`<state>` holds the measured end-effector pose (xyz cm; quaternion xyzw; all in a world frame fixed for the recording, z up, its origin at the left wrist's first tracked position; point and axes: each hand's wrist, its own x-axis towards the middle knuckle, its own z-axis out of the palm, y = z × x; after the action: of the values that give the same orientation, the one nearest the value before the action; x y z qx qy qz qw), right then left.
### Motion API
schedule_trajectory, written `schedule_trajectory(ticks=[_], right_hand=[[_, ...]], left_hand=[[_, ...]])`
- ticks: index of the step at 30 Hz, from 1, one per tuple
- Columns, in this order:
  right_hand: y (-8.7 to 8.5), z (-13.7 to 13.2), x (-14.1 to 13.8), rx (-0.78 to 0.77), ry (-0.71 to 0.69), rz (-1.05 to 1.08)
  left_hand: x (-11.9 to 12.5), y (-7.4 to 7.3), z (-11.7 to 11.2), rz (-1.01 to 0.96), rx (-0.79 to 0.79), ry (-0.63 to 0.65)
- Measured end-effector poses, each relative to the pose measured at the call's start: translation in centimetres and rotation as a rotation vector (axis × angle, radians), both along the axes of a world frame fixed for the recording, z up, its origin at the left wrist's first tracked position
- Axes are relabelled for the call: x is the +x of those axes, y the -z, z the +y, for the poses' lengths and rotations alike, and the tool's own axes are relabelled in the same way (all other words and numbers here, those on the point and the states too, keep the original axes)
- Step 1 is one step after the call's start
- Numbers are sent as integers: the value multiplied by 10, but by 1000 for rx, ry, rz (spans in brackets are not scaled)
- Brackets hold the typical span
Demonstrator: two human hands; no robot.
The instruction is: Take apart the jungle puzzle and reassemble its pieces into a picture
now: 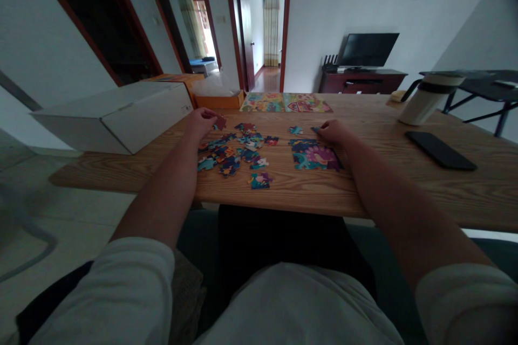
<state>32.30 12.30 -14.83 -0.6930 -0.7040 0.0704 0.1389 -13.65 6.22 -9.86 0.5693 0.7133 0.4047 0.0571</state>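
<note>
- A dark red cardboard jigsaw piece [220,123] is being touched by the left hand [201,123]; any grip cannot be told.
- A small blue jigsaw piece [316,130] is being touched by the right hand [335,132], held well apart, beside a joined teal-and-purple puzzle section [313,155].
- Loose multicoloured jigsaw pieces [230,153] are being left between the hands, mid-way across the light wooden table [101,175].

A pale loose top [291,307], sleeves [121,291] ending near the elbows, over dark trousers [279,237].
</note>
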Motion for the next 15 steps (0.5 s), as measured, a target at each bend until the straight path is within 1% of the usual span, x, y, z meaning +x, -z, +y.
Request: schedule_trajectory(ticks=[2, 3, 6, 7, 8, 9, 11, 12, 13, 15], right_hand=[[0, -1, 0, -8, -4, -11], [-1, -1, 0, -8, -2, -16], [-2, -1, -2, -14, -5, -24], [-3, -1, -3, -24, -5, -25], [-5, 0, -4, -34, -7, -32], [-6, 0, -4, -44, -7, -45], [-9, 0, -2, -51, -25, -82], [-10, -1, 2, -46, -47, -98], [-10, -3, 7, -41, -74, -106], [-9, -10, 20, -24, -117, -93]], left_hand=[[2, -10, -4, 110, -152, 16], [4, -18, -8, 173, -222, 64], [18, -43, -28, 343, -369, 304], [24, -49, -39, 404, -415, 364], [31, -52, -51, 476, -456, 388], [36, -51, -65, 538, -474, 402], [45, -40, -95, 606, -405, 456], [47, -31, -110, 619, -368, 496], [48, -21, -125, 633, -381, 522], [46, 0, -150, 640, -409, 471]])
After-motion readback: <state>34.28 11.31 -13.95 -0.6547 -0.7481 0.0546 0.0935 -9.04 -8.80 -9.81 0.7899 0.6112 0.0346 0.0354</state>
